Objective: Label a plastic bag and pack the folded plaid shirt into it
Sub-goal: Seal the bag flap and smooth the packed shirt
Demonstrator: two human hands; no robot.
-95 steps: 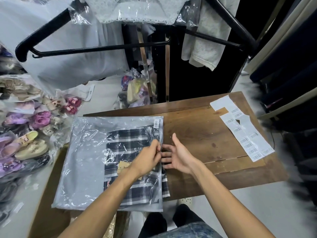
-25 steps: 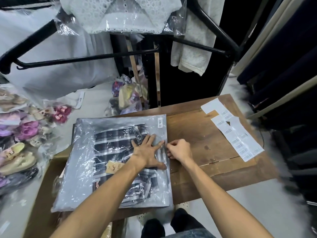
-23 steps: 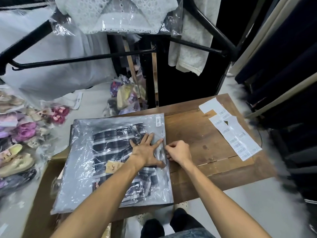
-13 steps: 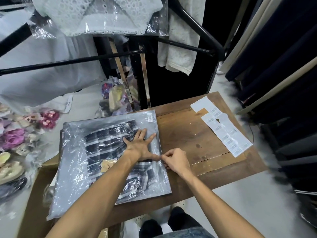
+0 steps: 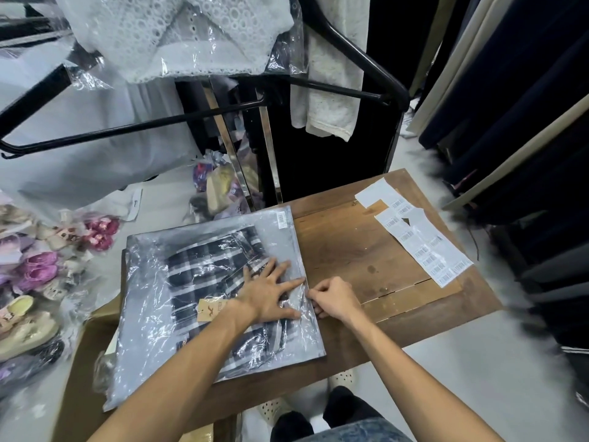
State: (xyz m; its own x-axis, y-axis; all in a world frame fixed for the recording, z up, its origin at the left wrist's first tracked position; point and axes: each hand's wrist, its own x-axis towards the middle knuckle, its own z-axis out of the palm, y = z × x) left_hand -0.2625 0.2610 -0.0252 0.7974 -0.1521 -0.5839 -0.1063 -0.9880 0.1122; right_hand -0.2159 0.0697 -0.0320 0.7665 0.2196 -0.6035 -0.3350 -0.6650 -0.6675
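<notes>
A clear plastic bag (image 5: 143,314) lies flat on the wooden table (image 5: 366,250), with the folded black-and-white plaid shirt (image 5: 204,275) inside it. A barcode label (image 5: 281,217) is stuck at the bag's far right corner. A tan hang tag (image 5: 213,309) shows on the shirt. My left hand (image 5: 271,293) presses flat on the bag, fingers spread, near its right edge. My right hand (image 5: 334,298) pinches that right edge of the bag just beside the left hand's fingertips.
Strips of barcode labels (image 5: 420,244) lie on the table's right side. A black clothes rack (image 5: 191,119) with bagged garments hangs over the far side. Bagged shoes (image 5: 35,272) are piled on the floor at left. A cardboard box (image 5: 83,362) sits under the bag's left part.
My right hand has slid along the bag's right edge toward me while pinching it. My left hand stays flat on the bag. The camera has shifted slightly.
</notes>
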